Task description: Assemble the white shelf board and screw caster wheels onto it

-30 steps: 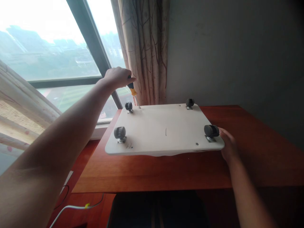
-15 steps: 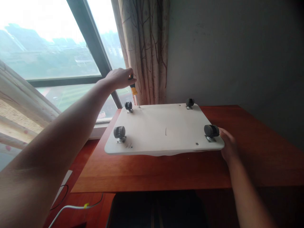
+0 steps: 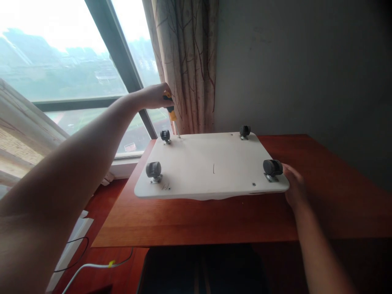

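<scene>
A white board point(image 3: 208, 163) lies upside down on a red-brown wooden table point(image 3: 190, 224), with a black caster point(image 3: 153, 170) near each corner. My left hand point(image 3: 154, 96) is closed around the yellow-and-black handle of a screwdriver point(image 3: 171, 112). Its tip stands on the board's far left corner, beside the far left caster point(image 3: 165, 135). My right hand point(image 3: 294, 188) rests against the board's near right edge, just past the near right caster point(image 3: 272, 168). Its fingers are tucked under or against the edge and mostly hidden.
A large window point(image 3: 61, 61) and a patterned curtain point(image 3: 186, 65) stand behind the board's left side. A grey wall point(image 3: 300, 69) runs along the back. A white cable point(image 3: 88, 267) trails over a lower surface at the left. Something dark point(image 3: 202, 269) lies below the table's front edge.
My left hand has turned on the screwdriver handle and risen slightly. The board and my right hand have stayed in place. The view has shifted a little.
</scene>
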The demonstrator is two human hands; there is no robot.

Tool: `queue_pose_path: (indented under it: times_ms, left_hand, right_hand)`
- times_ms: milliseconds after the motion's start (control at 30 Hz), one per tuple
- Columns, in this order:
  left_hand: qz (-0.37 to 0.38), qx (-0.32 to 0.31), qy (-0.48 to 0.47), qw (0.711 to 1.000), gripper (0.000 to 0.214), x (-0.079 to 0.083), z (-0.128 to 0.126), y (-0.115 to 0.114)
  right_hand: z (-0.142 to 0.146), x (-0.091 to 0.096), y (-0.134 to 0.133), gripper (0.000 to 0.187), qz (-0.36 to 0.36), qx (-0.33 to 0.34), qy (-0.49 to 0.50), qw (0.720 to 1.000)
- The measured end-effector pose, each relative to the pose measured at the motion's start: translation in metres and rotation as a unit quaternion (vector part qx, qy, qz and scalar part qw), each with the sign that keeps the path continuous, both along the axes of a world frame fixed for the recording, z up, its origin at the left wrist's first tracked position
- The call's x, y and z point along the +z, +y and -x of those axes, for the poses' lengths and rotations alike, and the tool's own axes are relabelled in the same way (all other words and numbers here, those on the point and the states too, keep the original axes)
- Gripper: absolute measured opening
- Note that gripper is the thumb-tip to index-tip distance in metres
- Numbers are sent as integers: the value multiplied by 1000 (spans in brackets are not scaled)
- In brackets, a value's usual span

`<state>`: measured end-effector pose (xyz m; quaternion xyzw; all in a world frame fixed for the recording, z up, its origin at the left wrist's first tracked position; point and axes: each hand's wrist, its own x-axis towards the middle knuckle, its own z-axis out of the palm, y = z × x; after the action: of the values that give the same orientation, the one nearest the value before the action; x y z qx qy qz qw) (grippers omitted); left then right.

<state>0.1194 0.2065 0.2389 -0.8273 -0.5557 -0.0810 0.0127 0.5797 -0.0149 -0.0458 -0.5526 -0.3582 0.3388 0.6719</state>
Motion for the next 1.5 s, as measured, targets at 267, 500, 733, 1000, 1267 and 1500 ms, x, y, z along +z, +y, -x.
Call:
queue_pose_path:
  times_ms: [267, 500, 733, 1000, 1267, 1500]
  left_hand:
    - [-39, 65, 78, 994, 51, 2, -1, -5]
    - [74, 20, 16, 997, 37, 8, -1, -6]
    - [53, 80, 62, 993, 47, 8, 1, -7]
    - [-57, -32, 114, 991, 43, 6, -4, -9]
    - [-8, -70, 79, 994, 48, 10, 9, -5]
    - [-58, -19, 54, 997, 35, 34, 6, -25]
  right_hand:
    - [1, 0, 0, 39, 0, -7, -3, 1000]
    - [2, 2, -1, 42, 9, -7, -7, 1000]
    - [0, -1, 1, 45, 7, -8, -23, 1000]
    - [1, 1, -1, 43, 3, -6, -17, 1000]
    - [2, 3, -1, 43, 7, -5, -23, 1000]
    - [3, 5, -3, 50, 21, -1, -27, 999]
